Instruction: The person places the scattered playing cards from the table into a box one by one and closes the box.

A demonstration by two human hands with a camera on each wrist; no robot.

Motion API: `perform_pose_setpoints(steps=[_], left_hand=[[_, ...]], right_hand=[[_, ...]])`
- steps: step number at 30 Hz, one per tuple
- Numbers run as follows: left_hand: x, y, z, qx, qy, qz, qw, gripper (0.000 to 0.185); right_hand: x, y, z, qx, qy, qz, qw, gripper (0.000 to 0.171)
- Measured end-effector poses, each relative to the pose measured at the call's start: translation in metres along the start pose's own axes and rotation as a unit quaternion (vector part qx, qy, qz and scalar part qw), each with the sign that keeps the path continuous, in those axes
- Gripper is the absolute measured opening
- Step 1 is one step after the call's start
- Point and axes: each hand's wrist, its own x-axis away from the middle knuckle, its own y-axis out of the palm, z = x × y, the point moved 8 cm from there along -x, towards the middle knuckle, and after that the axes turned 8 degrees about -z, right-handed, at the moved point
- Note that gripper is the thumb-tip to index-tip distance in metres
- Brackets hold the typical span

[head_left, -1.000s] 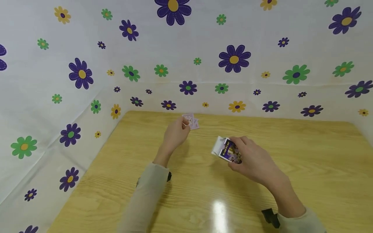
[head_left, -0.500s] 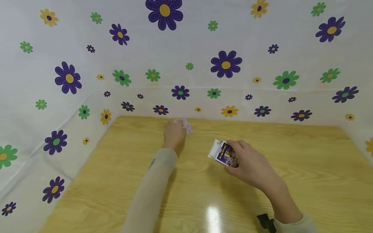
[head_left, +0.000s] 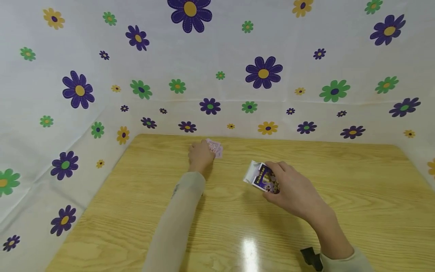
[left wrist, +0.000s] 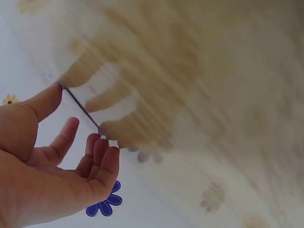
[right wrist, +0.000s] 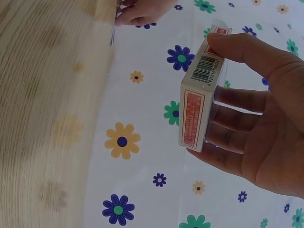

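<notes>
Left hand (head_left: 201,155) now lower, at cards (head_left: 216,148)

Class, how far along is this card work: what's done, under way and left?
Done: the card box has its white flap open. In hand: the right hand holds that box; the left hand grips cards on the table. Left, probably: boxing those cards, since they lie outside it.

pinkish cards (head_left: 216,149) on a wood-grain table (head_left: 136,204)
</notes>
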Motion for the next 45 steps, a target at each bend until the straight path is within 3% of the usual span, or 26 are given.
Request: perform_pose_setpoints(steps=[7, 15, 21, 28, 35, 41, 45], left_hand=[[0.008, 0.002, -0.012, 0.082, -0.013, -0.027, 0.9962, 0.067], [0.009, 0.003, -0.010, 0.074, -0.005, -0.024, 0.9969, 0.062], [0.015, 0.001, -0.011, 0.073, -0.006, -0.029, 0.9969, 0.071], [0.019, -0.001, -0.019, 0.093, -0.016, -0.034, 0.9949, 0.061], [0.016, -0.002, -0.030, 0.118, -0.009, -0.033, 0.9925, 0.079], [0.014, -0.004, -0.037, 0.215, 0.031, -0.036, 0.9754, 0.057], [0.016, -0.005, -0.043, 0.272, 0.038, -0.043, 0.9606, 0.058]], right_hand=[[0.002, -0.001, -0.003, 0.000, -0.007, 0.001, 1.000, 0.076], [0.002, -0.001, -0.005, 0.003, -0.006, -0.005, 1.000, 0.076], [0.004, 0.000, -0.006, 0.002, -0.002, -0.008, 1.000, 0.075], [0.002, 0.000, -0.007, 0.000, -0.006, -0.006, 1.000, 0.076], [0.003, 0.001, -0.007, -0.005, -0.001, -0.006, 1.000, 0.076], [0.006, 0.000, -0.007, -0.006, 0.002, -0.002, 1.000, 0.076], [0.007, -0.001, -0.008, -0.007, 0.002, -0.003, 1.000, 0.074]])
